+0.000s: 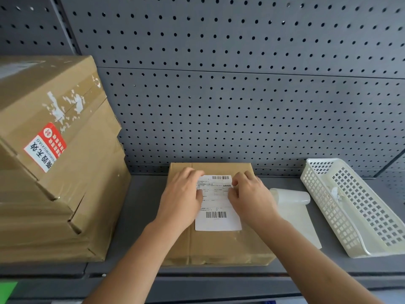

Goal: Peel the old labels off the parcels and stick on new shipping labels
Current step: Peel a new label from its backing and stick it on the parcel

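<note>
Head view: left hand (181,195) and right hand (252,197) press their fingertips down on the shipping label (217,210) between them, atop the cardboard parcel (219,246); a backing sheet (300,216) lies just right of them.

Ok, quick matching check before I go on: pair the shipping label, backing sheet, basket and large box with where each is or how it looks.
1 shipping label
2 backing sheet
3 basket
4 large box

A at the far right of the shelf
B bears a red and white sticker
C on top of the small parcel
D curled, between parcel and basket

Pairs: 1-C, 2-D, 3-A, 4-B.
</note>
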`<state>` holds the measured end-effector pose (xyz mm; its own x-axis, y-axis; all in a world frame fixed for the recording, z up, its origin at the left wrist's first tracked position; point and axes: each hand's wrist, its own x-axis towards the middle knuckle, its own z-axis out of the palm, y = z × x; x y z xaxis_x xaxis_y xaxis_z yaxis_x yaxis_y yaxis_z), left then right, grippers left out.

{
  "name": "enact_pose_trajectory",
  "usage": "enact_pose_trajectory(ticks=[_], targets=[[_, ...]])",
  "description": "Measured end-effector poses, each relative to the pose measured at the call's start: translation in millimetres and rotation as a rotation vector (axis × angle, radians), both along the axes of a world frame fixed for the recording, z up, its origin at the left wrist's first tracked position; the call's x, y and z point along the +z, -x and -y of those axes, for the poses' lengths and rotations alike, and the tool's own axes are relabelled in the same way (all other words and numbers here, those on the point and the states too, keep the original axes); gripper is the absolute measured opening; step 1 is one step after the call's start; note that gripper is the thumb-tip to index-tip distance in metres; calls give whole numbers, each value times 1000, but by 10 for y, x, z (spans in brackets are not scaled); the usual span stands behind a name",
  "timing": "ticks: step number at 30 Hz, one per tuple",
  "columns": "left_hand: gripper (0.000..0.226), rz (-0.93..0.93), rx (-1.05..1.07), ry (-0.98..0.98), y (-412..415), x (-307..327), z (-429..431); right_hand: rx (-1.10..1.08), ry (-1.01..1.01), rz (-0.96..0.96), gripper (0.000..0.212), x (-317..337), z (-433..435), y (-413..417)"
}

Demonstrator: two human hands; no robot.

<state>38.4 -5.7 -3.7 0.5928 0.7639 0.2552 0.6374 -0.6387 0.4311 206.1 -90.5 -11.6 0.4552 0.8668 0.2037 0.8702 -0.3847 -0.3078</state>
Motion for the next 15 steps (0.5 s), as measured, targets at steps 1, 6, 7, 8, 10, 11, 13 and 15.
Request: enact_pose_trajectory(ticks=[1, 6, 7, 8, 10, 11, 13, 15], targets=[[45, -14, -48, -14, -2, -5, -5, 32, -46, 61, 14, -27, 9, -3], [58, -293, -243, 7, -58, -81, -43, 290, 58, 98, 54, -65, -26, 86], [58, -341, -254, 16, -68, -100, -46, 323, 103, 99, 61, -77, -35, 103], [59, -372, -258, 24, -75, -112, -51, 344, 138, 110, 65, -98, -42, 106], [60, -403, -256, 15, -76, -134, -70, 352, 161, 122, 67, -125, -40, 100], [61, -411, -254, 0, -73, -142, -76, 347, 162, 117, 68, -132, -29, 88], [62, -421, -242, -20, -63, -152, -82, 340, 169, 108, 72, -126, -5, 68], [63, -425, -225, -20, -52, -143, -74, 314, 182, 96, 69, -111, 12, 51]])
